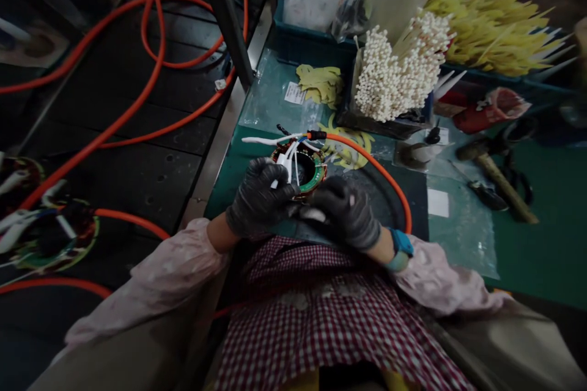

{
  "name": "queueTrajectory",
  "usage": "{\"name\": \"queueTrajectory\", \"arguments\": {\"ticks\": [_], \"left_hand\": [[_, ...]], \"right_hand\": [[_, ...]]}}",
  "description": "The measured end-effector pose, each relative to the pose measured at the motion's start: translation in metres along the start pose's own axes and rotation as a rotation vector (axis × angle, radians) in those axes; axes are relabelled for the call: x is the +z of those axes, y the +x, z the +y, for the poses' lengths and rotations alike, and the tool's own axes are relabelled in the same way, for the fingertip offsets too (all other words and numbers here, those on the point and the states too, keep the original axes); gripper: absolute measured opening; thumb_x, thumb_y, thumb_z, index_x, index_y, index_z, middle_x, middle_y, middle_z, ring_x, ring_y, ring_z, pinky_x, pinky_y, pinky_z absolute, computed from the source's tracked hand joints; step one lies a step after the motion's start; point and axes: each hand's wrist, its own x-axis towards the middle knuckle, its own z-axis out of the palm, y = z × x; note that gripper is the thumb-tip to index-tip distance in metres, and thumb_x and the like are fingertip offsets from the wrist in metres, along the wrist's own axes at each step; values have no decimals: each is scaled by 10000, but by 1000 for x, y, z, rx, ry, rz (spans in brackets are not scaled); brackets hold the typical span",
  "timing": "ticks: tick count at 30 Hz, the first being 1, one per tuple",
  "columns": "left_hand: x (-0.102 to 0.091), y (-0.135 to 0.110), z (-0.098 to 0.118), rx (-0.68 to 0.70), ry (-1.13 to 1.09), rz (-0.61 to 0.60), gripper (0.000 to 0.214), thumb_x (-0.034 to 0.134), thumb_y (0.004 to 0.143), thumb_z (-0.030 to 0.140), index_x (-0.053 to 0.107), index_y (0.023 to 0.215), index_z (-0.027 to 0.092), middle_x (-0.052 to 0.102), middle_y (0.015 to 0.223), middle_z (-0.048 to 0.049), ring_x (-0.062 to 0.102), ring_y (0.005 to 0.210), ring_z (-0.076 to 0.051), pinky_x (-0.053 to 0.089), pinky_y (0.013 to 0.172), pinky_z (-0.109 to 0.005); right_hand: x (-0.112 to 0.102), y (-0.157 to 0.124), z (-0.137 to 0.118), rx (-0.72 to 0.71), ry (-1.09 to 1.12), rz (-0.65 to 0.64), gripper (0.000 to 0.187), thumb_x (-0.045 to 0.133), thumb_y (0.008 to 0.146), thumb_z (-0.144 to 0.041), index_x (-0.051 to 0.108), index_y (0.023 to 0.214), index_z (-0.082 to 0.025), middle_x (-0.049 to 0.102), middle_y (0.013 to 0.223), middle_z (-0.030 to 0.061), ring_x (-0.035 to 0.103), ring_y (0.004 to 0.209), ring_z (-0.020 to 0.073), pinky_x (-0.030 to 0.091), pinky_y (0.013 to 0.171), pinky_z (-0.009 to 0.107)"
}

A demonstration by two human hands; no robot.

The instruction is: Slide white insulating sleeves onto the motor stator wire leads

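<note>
At the table's (541, 256) far edge, a blue crate (298, 49) holds bagged parts (312, 6), and a box (362, 116) holds white-tipped ties (398, 67). Near the front edge, the left hand (261, 198) closes on white wires (284, 168) of a stator (312, 180); the right hand (346, 211) curls beside it, its hold unclear.

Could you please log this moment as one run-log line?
left hand: white wires | right hand: copper coil ring | orange cable attached

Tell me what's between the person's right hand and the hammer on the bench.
In the head view, an orange cable curves between the right hand and the hammer, with a clear plastic sheet beyond it.
</note>
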Motion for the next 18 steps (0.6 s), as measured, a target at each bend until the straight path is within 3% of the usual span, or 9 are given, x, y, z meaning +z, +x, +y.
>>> {"name": "queueTrajectory", "arguments": {"ticks": [3,5,8,10,14,18], "left_hand": [[-2,2,-2,-40,-25,-64,237,748,1058,486,848,1170,302,776,1211,-69,706,1210,-305,519,1224,-518],[-1,2,-4,-67,-45,-101,225,772,1042,490,856,1156,316,776,1204,-63,703,1225,-311,506,1247,-525],[3,1,-7,-51,-52,-73,203,809,1030,488,855,1153,332,774,1236,-53,699,1256,-309,485,1263,-528],[4,1,-7,-39,-38,-47,205,845,1019,505,856,1141,340,773,1242,-44,699,1264,-303,477,1255,-522],[2,5,-4,-37,-37,-74,172,825,1056,472,860,1137,325,782,1193,-43,704,1235,-273,475,1241,-490],[-2,7,-4,-48,-34,-135,251,759,1088,501,837,1081,263,784,1188,-73,692,1273,-289,487,1251,-511]], "right_hand": [[-12,53,-2,0,-157,-125,287,724,1148,-455,853,1243,-218,885,1080,135,801,886,272,657,825,408],[-20,87,-1,-37,-161,-214,138,828,1069,-340,855,1002,-222,840,889,82,721,754,225,624,787,380],[-27,115,5,-101,-68,-355,260,952,921,-265,760,749,-240,716,673,-7,552,594,152,554,668,337],[-30,112,8,-113,127,-364,288,897,985,-363,755,770,-235,704,672,-26,546,600,138,531,637,305],[-33,78,7,-52,549,-189,497,658,1137,-661,813,959,-224,821,893,19,714,801,184,628,761,328],[-33,57,6,-34,623,-214,437,777,1077,-656,862,1031,-230,881,1029,57,802,935,229,687,891,398]]}}
